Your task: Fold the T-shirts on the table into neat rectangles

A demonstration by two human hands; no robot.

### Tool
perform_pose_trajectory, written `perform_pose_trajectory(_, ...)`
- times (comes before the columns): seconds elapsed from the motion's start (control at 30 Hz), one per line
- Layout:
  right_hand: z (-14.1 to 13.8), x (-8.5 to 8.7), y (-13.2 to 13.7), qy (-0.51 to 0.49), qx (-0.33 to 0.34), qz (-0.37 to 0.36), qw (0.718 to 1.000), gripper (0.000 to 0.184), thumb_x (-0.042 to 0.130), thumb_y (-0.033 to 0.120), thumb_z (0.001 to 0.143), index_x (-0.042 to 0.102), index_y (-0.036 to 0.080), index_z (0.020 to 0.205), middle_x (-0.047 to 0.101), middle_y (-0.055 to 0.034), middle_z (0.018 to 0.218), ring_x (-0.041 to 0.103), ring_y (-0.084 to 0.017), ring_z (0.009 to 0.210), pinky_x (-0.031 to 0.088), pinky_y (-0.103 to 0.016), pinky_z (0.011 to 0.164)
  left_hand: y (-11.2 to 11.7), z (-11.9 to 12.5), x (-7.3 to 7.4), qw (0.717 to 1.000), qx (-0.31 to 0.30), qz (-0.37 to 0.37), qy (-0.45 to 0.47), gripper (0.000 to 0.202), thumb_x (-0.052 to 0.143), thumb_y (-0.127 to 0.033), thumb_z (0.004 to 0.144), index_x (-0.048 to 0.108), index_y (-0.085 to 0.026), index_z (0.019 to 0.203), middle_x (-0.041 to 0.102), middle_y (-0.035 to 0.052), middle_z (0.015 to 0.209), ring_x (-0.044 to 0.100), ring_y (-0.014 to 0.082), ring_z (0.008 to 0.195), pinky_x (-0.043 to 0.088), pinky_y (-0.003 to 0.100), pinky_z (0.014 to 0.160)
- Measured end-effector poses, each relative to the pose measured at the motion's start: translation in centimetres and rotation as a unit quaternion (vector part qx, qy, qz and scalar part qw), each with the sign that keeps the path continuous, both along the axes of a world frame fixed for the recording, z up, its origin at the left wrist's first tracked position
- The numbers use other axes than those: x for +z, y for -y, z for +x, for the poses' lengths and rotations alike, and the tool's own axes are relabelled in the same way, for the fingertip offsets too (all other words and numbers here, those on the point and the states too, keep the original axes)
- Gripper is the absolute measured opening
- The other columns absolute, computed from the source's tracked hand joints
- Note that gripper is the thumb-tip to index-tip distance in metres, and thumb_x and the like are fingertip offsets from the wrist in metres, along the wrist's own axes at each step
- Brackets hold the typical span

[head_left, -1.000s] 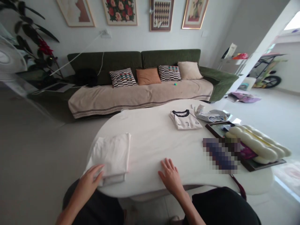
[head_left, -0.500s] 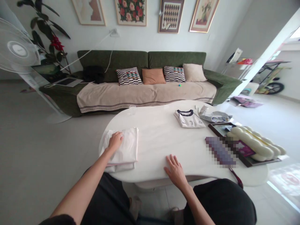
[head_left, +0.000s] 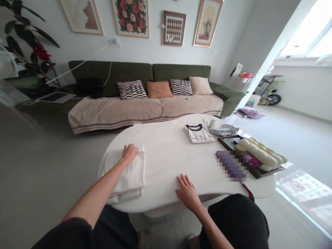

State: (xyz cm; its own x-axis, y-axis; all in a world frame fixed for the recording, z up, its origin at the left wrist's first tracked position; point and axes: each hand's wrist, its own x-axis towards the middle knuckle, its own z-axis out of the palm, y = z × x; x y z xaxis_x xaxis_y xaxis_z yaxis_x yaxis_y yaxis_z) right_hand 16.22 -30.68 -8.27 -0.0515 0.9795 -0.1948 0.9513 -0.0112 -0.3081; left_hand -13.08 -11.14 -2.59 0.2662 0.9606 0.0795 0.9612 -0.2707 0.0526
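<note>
Head view: white cloth [head_left: 135,174] at the left of the table [head_left: 162,155] is being touched by the left hand [head_left: 129,153], pinch untellable; the right hand [head_left: 188,194] is being rested spread; even pressure is probably being needed.

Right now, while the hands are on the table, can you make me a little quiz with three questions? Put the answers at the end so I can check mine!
1. Pick one: what is the left hand on?
A) the plant
B) the white cloth
C) the tray

2. True or false: the right hand is holding up the shirt.

3. Count: how many cushions are on the sofa?

Key:
1. B, the white cloth.
2. False: the right hand rests on the table with its fingers spread.
3. Four: two patterned, one orange and one cream.
</note>
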Motion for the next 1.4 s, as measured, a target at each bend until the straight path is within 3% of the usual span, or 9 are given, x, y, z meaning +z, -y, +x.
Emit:
perform_pose_trajectory(0.17, 0.0, -0.4, -0.1, 0.016, -0.002, -0.002, 1.0, 0.058, 0.037, 0.029, 0.082, 0.026, 0.016, 0.137, 0.018, -0.0085, 0.144, 0.007, -0.025, 0.133, 0.022, -0.042, 0.102, 3.0, -1.3, 2.6, 0.998, -0.058, 0.021, -0.016, 0.025, 0.039, -0.019, 0.084, 0.063, -0.021, 0.084, 0.061, 0.0052, 0.086, 0.054, 0.0172, 0.084, 0.023, 0.038, 0.098)
perform_pose_trajectory(0.33, -1.6, 1.7, 0.0, -0.036, 0.005, 0.021, 0.999, 0.06, 0.043, 0.024, 0.08, 0.026, 0.016, 0.136, 0.019, -0.0153, 0.143, 0.014, -0.029, 0.131, 0.025, -0.046, 0.1, 10.7, -0.9, 4.8, 0.983, -0.168, 0.076, 0.009, 0.029, 0.032, -0.015, 0.086, 0.06, -0.02, 0.088, 0.06, 0.0033, 0.075, 0.054, 0.0156, 0.074, 0.026, 0.039, 0.098)
perform_pose_trajectory(0.47, -6.1, 6.4, 0.7, -0.215, 0.197, 0.118, 0.949, 0.081, 0.059, 0.028, 0.071, 0.014, 0.024, 0.138, 0.016, -0.0126, 0.144, 0.028, -0.023, 0.127, 0.032, -0.037, 0.097, 17.3, 1.5, 4.6, 0.973, -0.228, 0.004, 0.041, 0.023, 0.036, -0.014, 0.084, 0.059, -0.019, 0.085, 0.06, 0.0043, 0.073, 0.056, 0.0173, 0.071, 0.04, 0.033, 0.078)
perform_pose_trajectory(0.6, -9.4, 9.2, 0.8, -0.224, 0.308, 0.138, 0.914, 0.044, 0.052, 0.017, 0.075, 0.045, 0.025, 0.117, 0.056, -0.0045, 0.105, 0.051, -0.017, 0.098, 0.041, -0.026, 0.082, 20.7, 3.3, 3.6, 0.968, -0.217, -0.083, 0.092, 0.025, 0.035, -0.014, 0.085, 0.06, -0.019, 0.085, 0.064, 0.0062, 0.076, 0.06, 0.0178, 0.069, 0.043, 0.027, 0.064)
perform_pose_trajectory(0.7, -8.9, 8.6, 0.2, -0.181, 0.288, 0.143, 0.93, 0.02, 0.045, 0.012, 0.078, 0.055, 0.021, 0.092, 0.057, -0.001, 0.079, 0.053, -0.014, 0.077, 0.041, -0.021, 0.067, 21.3, 2.8, 2.6, 0.971, -0.161, -0.095, 0.149, 0.024, 0.037, -0.026, 0.088, 0.059, -0.022, 0.097, 0.065, 0.0065, 0.09, 0.061, 0.019, 0.084, 0.046, 0.027, 0.073)
perform_pose_trajectory(0.83, -6.8, 7.4, -0.3, -0.189, 0.242, 0.138, 0.942, 0.025, 0.039, 0.005, 0.076, 0.056, 0.02, 0.085, 0.056, -0.0002, 0.076, 0.052, -0.011, 0.071, 0.037, -0.019, 0.064, 21.1, 0.5, 0.9, 0.979, -0.121, -0.085, 0.143, 0.041, 0.053, -0.037, 0.079, 0.049, -0.027, 0.119, 0.049, 0.0064, 0.127, 0.045, 0.0239, 0.116, 0.036, 0.04, 0.098)
perform_pose_trajectory(1.13, -4.3, 6.4, 0.0, -0.223, 0.18, 0.132, 0.949, 0.031, 0.038, 0.003, 0.067, 0.055, 0.021, 0.086, 0.06, -0.0014, 0.082, 0.054, -0.013, 0.077, 0.039, -0.022, 0.069, 22.1, -5.2, 0.0, 0.99, -0.131, -0.06, 0.001, 0.089, 0.064, -0.009, 0.063, 0.022, -0.041, 0.134, 0.017, 0.0017, 0.145, 0.022, 0.0287, 0.13, 0.027, 0.05, 0.101)
perform_pose_trajectory(1.3, -2.6, 6.1, 0.2, -0.338, 0.126, 0.135, 0.923, 0.032, 0.038, 0.005, 0.067, 0.053, 0.021, 0.09, 0.062, -0.0017, 0.088, 0.056, -0.015, 0.084, 0.042, -0.025, 0.076, 21.2, -8.7, -0.7, 0.998, -0.027, -0.046, 0.039, 0.068, 0.045, -0.002, 0.067, 0.041, -0.03, 0.128, 0.036, 0.0032, 0.137, 0.035, 0.023, 0.124, 0.032, 0.038, 0.1)
perform_pose_trajectory(1.4, -2.2, 7.6, 0.5, -0.376, 0.124, 0.124, 0.91, 0.027, 0.04, 0.008, 0.069, 0.054, 0.021, 0.088, 0.063, -0.0018, 0.086, 0.057, -0.015, 0.082, 0.043, -0.026, 0.075, 18.2, -10.3, 3.1, 0.973, 0.011, -0.176, 0.149, 0.044, 0.041, -0.009, 0.07, 0.06, -0.019, 0.109, 0.06, 0.0041, 0.114, 0.053, 0.02, 0.107, 0.038, 0.031, 0.094)
